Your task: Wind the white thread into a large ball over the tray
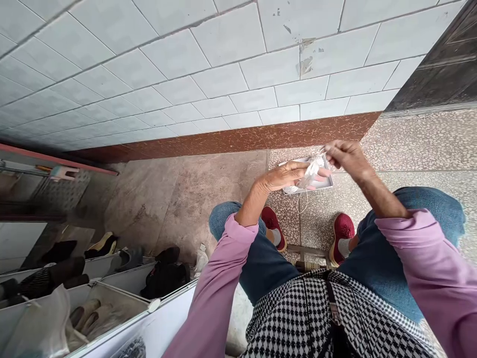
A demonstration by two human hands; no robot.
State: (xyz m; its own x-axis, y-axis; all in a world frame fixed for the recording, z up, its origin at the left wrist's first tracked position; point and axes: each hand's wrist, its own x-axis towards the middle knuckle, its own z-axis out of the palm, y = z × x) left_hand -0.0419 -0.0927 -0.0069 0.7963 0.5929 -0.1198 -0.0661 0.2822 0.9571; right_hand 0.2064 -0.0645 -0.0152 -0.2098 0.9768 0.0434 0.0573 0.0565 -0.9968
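Note:
A crumpled white bundle of thin, shiny material [312, 171] lies across the fingers of my left hand [288, 176], which are partly wrapped round it. My right hand [345, 156] is closed in a pinch at the bundle's upper right end. What sits between its fingertips is too small to make out. Beneath both hands a shallow white tray or box lid [328, 185] rests on the floor, with some white material at its left end. A thin pale string [303, 203] hangs over its front edge.
Light tiles with a brown base strip [238, 138] form the wall ahead. My knees and red shoes [343, 228] flank the tray. To the left stands an open rack [122, 303] holding shoes and bags. A dark door [439, 69] is at the upper right.

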